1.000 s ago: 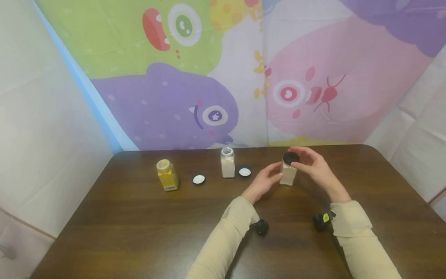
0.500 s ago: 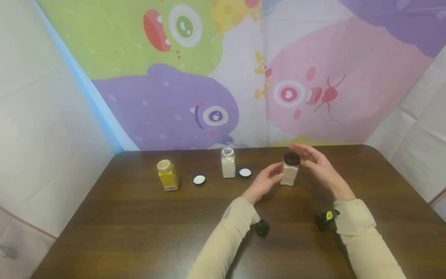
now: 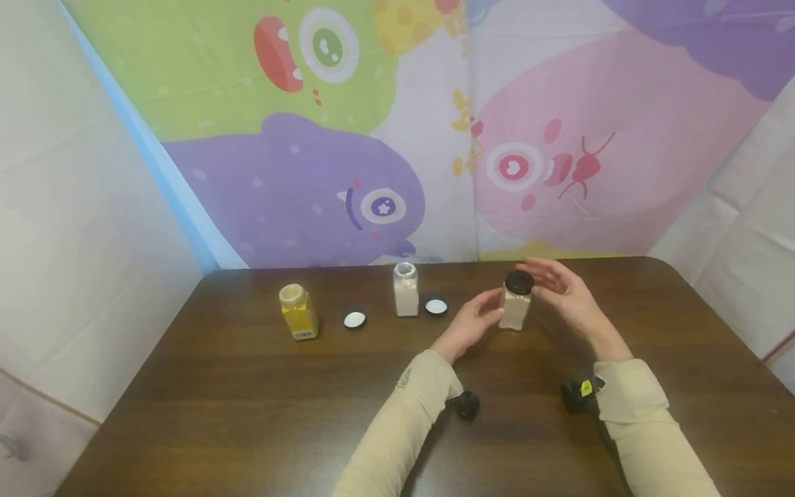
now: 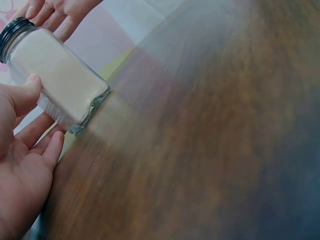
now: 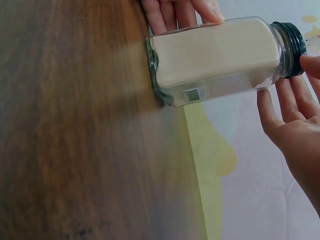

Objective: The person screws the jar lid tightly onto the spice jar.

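Observation:
A square glass jar (image 3: 514,312) of cream-coloured powder stands upright on the brown table, its black lid (image 3: 519,282) on top. From the left, my left hand (image 3: 470,323) holds the jar's body, thumb in front and fingers behind, as the left wrist view shows. My right hand (image 3: 574,305) is at the top: in the right wrist view the thumb lies against the lid's rim while the other fingers reach round behind the lid and neck. A small barcode label (image 5: 194,94) shows low on the jar's side.
Further left stands an uncapped jar of white powder (image 3: 406,295), with an upturned lid (image 3: 437,306) beside it. An uncapped yellow jar (image 3: 300,316) stands at the far left, another upturned lid (image 3: 355,319) to its right. A cartoon-printed cloth (image 3: 435,152) hangs behind the table.
My right hand loosened from the lid and drew back to the right, then came in again with its thumb at the lid's rim. The left hand and jar have stayed in place.

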{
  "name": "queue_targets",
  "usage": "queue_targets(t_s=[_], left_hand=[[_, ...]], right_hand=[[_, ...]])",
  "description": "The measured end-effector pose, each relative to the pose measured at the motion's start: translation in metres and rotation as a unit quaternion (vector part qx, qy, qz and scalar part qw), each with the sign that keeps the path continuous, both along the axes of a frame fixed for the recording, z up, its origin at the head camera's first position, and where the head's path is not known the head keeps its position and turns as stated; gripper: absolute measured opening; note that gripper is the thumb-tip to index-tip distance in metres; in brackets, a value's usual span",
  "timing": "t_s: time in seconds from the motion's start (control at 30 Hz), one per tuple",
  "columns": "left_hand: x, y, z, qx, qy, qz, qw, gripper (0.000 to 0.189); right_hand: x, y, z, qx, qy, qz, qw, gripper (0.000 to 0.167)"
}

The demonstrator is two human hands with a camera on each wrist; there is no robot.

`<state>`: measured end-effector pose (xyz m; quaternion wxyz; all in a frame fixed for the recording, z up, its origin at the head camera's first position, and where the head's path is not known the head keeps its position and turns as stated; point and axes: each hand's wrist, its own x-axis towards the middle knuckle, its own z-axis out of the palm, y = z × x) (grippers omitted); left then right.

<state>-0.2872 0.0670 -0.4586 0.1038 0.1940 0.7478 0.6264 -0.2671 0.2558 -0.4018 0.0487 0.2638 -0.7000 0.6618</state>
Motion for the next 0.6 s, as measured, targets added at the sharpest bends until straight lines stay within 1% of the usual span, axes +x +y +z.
queue_targets(t_s=[0.17, 0.3, 0.47, 0.6], left_hand=[[0.0000, -0.0011, -0.0001, -0.002, 0.001, 0.002, 1.0000, 0.044], [-0.0002, -0.0013, -0.0012, 0.000, 0.001, 0.000, 1.0000, 0.044], [-0.0008, -0.0008, -0.0016, 0.003, -0.001, -0.003, 1.0000, 0.043], [-0.0011, -0.0004, -0.0017, 0.005, -0.005, -0.005, 1.0000, 0.044]], right_hand=[[0.0017, -0.0010, -0.0034, -0.018, 0.001, -0.031, 0.9994, 0.046], [0.0028, -0.0025, -0.0044, -0.021, -0.003, -0.056, 0.9982, 0.047], [0.0031, -0.0026, -0.0044, -0.019, -0.004, -0.069, 0.9974, 0.048], [0.0032, 0.0002, -0.0040, -0.021, 0.004, -0.078, 0.9967, 0.046]])
